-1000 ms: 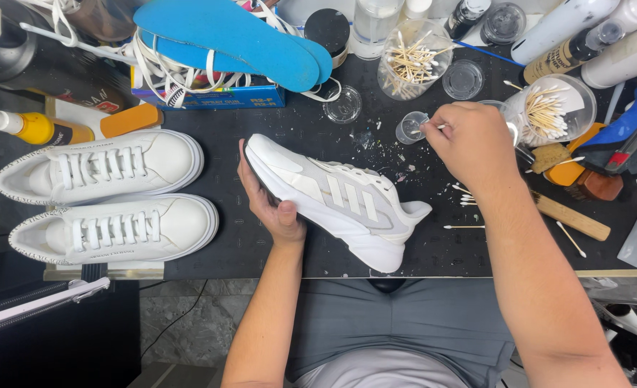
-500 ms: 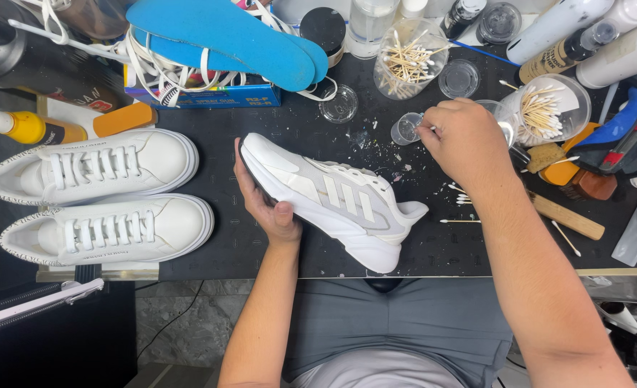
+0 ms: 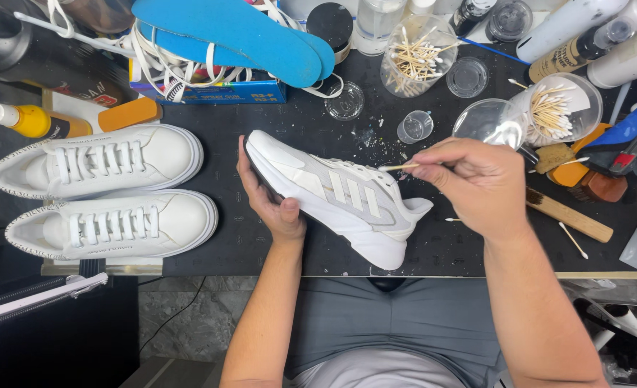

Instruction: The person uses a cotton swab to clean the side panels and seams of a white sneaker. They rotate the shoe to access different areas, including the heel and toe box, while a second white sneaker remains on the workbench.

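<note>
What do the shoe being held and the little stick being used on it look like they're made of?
Shoe: apparently smooth white synthetic or leather with matte grey panels; hard to tell which. Swab in the right hand: pale wooden-looking stick with a white, probably cotton tip. Left hand steadies the shoe.

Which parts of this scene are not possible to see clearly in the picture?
- Head view: sole of the white and grey sneaker, covered by the left hand.
- Head view: rear end of the cotton swab, inside the right hand grip.
- Head view: white bottles, cut off by the top edge.
</note>
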